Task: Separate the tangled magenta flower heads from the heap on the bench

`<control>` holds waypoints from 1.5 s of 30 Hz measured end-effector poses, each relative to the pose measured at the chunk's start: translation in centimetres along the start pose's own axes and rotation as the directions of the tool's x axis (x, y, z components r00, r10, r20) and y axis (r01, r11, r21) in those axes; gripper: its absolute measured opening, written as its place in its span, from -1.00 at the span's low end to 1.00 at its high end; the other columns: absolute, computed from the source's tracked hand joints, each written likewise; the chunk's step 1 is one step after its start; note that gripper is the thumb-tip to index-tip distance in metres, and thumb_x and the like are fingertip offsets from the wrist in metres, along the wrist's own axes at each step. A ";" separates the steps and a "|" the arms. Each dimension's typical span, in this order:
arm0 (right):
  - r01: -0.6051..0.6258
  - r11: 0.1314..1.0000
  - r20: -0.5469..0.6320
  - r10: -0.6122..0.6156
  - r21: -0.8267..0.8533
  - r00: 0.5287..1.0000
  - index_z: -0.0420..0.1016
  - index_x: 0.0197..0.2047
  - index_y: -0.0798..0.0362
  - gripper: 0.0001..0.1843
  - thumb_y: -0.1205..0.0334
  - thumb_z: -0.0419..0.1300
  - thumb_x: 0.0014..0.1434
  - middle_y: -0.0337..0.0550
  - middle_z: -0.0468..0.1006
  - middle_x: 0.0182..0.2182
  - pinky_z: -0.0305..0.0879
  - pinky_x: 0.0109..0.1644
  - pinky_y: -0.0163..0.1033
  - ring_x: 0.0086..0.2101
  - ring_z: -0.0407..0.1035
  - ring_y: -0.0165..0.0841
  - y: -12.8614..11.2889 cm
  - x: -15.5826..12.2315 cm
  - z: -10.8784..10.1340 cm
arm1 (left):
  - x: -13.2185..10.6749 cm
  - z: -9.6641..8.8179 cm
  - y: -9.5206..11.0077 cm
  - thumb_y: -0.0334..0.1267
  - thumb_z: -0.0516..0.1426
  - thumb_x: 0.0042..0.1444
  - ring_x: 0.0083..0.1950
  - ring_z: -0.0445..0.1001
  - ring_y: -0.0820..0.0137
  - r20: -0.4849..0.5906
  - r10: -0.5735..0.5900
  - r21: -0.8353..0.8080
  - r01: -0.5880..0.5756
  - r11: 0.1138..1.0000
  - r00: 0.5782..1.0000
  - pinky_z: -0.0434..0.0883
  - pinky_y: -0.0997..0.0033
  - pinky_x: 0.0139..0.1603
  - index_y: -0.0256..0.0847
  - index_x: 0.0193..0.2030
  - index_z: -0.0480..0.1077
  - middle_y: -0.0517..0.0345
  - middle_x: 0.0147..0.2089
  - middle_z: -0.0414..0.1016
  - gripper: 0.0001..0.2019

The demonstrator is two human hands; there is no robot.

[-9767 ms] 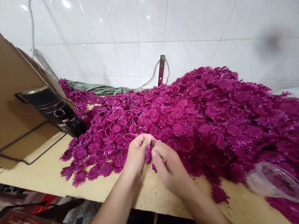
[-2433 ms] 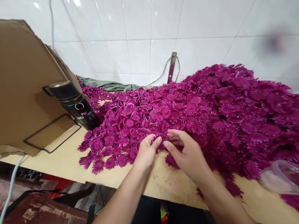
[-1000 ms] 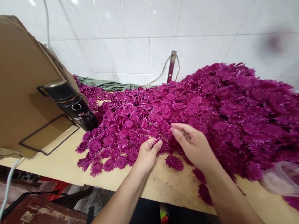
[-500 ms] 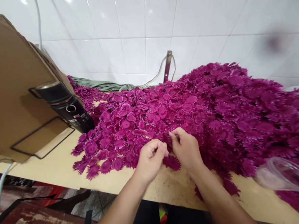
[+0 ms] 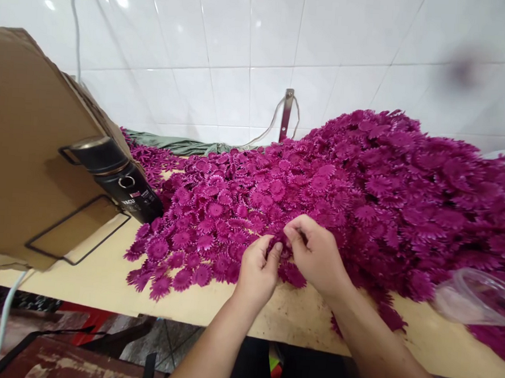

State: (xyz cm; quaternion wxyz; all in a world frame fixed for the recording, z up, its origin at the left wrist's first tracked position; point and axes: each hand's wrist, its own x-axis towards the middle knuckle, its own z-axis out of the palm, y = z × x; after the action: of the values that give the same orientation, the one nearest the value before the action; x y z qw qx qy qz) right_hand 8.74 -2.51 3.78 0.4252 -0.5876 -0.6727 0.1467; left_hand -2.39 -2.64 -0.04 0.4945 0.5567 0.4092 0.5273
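A: Layout, left to right? Clock centred on the hands.

B: Cardboard (image 5: pixel 33 141) between 9 and 10. Black bottle (image 5: pixel 116 183) also between 9 and 10, closer in, tilted in view. Then the heap of purple flowers (image 5: pixel 362 207), running from 9 over 12 to 3, taller on the right.

A: Hands?

B: Left hand (image 5: pixel 259 269) comes in from 7, thumb and index pinched on a flower piece (image 5: pixel 278 236) at dead centre, near edge of the heap. Right hand (image 5: pixel 315 252) comes in from 4, thumb and fingertip pinched on the same bit, other fingers curled.

A: One layer or several?

B: Can't tell; fingers cover most of it.

A: Anything else?

B: Loose flower (image 5: pixel 293 275) just below at 5, flat on the table (image 5: pixel 304 315). Clear plastic tub (image 5: pixel 463 299) between 3 and 4, tipped.

A: How does the piece handle?

B: My read: next to no weight, thin, soft, bends easily. Not slippery; the notched rims probably snag on neighbours. Won't shatter, but fringe could crease or tear under a hard pull.

A: Best grip?

B: Flat centre disc, thumb over index, light pressure. It's the broadest solid patch. Avoid single petal tips: too narrow, they'd fold. Two-hand fingertip pinch suits something that floppy.
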 end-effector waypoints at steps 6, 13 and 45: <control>-0.070 0.997 -0.146 0.067 -0.012 0.987 0.29 -0.50 0.02 -0.87 0.26 0.01 0.05 -0.23 0.42 -0.59 0.17 -0.41 -0.27 -0.53 0.30 -0.36 0.2 1.7 1.1 | 0.5 0.2 1.2 -0.27 0.12 -0.01 -0.54 0.21 0.50 0.005 -0.038 0.007 0.038 0.999 0.999 0.20 0.50 -0.45 -0.21 -0.49 0.33 0.28 -0.59 0.29 -0.90; -0.245 0.969 -0.435 0.204 -0.039 0.877 0.40 -0.40 0.08 -0.87 0.34 0.03 0.00 -0.14 0.43 -0.52 0.29 -0.28 -0.15 -0.48 0.32 -0.31 4.1 6.4 -2.4 | -1.3 -0.7 1.9 -0.12 0.21 -0.13 -0.58 0.29 0.51 0.108 -0.263 -0.139 0.277 0.951 0.959 0.25 0.51 -0.53 -0.26 -0.50 0.32 0.24 -0.61 0.35 -0.76; -0.047 0.972 -0.113 0.022 -0.232 0.993 0.34 -0.48 0.04 -0.84 0.33 -0.02 0.07 -0.14 0.49 -0.52 0.16 -0.36 -0.27 -0.47 0.36 -0.31 -0.1 1.1 1.0 | -0.3 -0.4 0.4 0.00 0.06 0.02 -0.56 0.14 0.53 0.110 -0.102 0.021 0.101 0.995 0.989 0.13 0.49 -0.50 -0.19 -0.51 0.15 0.33 -0.61 0.14 -0.69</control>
State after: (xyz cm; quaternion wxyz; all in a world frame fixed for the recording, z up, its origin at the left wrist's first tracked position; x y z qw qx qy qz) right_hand 8.01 -1.26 3.64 0.3865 -0.6523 -0.6507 0.0415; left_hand -2.83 -2.97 0.23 0.5384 0.5673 0.4129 0.4667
